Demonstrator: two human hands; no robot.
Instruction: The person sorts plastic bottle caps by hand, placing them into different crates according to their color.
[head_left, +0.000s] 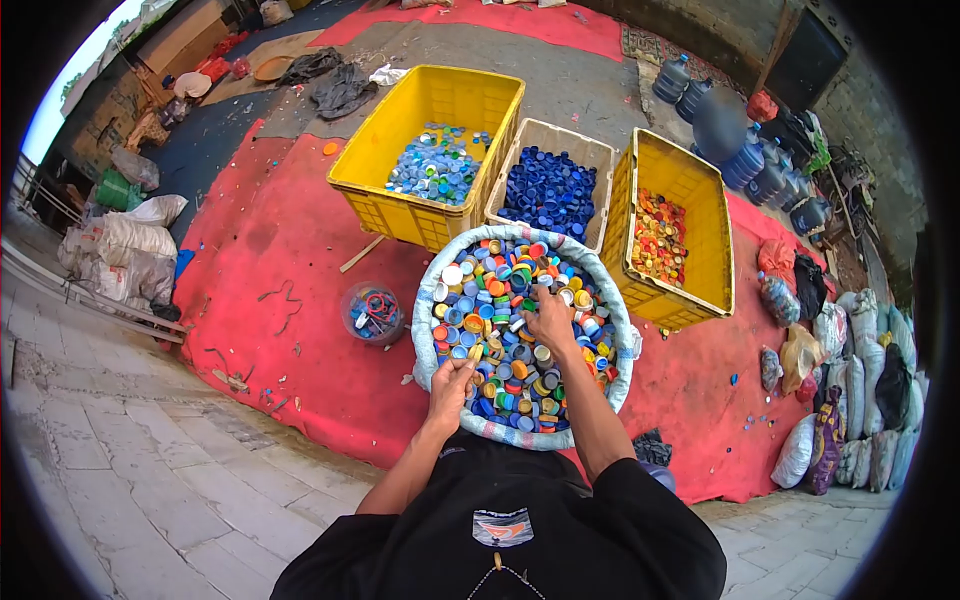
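The mixed bottle caps (510, 330) lie heaped in a wide sack (424, 335) with its rim rolled down, set on the red mat (290, 300) right in front of the person. The right hand (551, 318) is pressed into the middle of the heap, fingers curled down among the caps, though whether it has pinched one cannot be told from here. The left hand (450, 383) sits at the near edge of the heap, fingers bent around what looks like a small clutch of caps. Sorting of this kind seems to go best when one hand rakes the top layer flat so single colours show, and the other gathers several of one colour before any throw, since the bins stand beyond the sack and each reach costs time. Behind the sack stand three bins: a yellow crate (372, 185) with light blue and pale caps, a pale crate (560, 138) of dark blue caps, and a second yellow crate (712, 290) of orange and red ones. A small clear tub (372, 313) sits on the mat to the left of the sack. Large water jugs (745, 160) and stuffed white sacks (125, 245) ring the area. No brand or writing can be read on caps, crates or the patch on the black shirt (500, 527).
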